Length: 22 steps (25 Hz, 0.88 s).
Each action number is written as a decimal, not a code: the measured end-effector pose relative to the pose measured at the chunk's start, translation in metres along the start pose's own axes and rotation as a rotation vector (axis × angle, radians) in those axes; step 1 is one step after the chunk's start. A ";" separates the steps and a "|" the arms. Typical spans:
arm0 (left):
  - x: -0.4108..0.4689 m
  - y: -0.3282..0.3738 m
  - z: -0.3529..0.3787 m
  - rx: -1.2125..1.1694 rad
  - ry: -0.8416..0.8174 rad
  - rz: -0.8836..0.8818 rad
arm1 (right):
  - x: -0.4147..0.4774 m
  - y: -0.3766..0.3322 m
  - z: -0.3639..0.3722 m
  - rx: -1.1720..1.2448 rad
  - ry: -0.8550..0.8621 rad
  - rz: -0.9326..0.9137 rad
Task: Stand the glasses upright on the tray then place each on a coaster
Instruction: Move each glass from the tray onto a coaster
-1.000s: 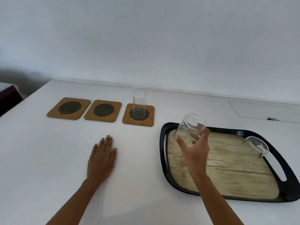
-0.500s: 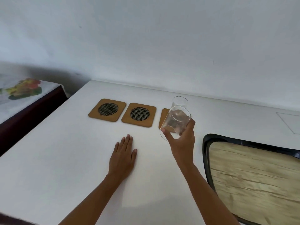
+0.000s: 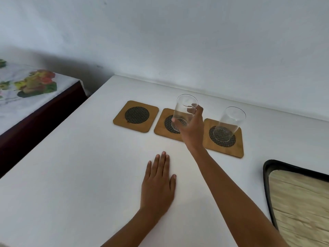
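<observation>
Three wooden coasters with dark mesh centres lie in a row on the white table. My right hand [image 3: 193, 130] grips a clear glass [image 3: 184, 111] upright over the middle coaster [image 3: 161, 128]; whether its base touches the coaster I cannot tell. A second clear glass [image 3: 229, 123] stands upright on the right coaster [image 3: 238, 147]. The left coaster [image 3: 136, 116] carries nothing. My left hand [image 3: 159, 182] rests flat on the table, fingers together, holding nothing. Only the left corner of the black tray [image 3: 267, 177] with a wood-pattern floor shows at the right edge.
A white wall runs along the table's far edge. Left of the table stands a lower surface covered by a floral cloth [image 3: 26, 86], with a dark gap between it and the table edge.
My right hand has carried the glass from the tray leftwards past the first glass to the middle coaster and turned it upright. The view swung left; my left hand stayed flat.
</observation>
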<state>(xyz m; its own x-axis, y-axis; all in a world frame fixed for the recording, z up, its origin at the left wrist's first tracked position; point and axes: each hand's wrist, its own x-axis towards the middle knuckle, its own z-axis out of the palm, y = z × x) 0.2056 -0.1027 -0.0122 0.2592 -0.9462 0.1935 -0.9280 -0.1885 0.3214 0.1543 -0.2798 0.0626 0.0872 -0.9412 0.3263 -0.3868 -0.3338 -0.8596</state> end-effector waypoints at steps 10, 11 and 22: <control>0.002 0.002 -0.003 -0.028 -0.031 -0.019 | 0.027 0.026 0.031 -0.114 -0.012 0.000; 0.003 0.002 -0.004 -0.036 -0.033 -0.022 | 0.027 0.027 0.032 -0.118 -0.017 -0.002; 0.002 0.002 -0.002 -0.017 -0.036 -0.020 | 0.024 0.029 0.032 -0.141 -0.052 -0.027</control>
<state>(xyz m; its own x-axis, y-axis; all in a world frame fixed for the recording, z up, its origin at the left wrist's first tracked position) 0.2047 -0.1039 -0.0089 0.2674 -0.9512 0.1538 -0.9182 -0.2031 0.3402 0.1742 -0.3142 0.0328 0.1451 -0.9346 0.3246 -0.5084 -0.3519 -0.7859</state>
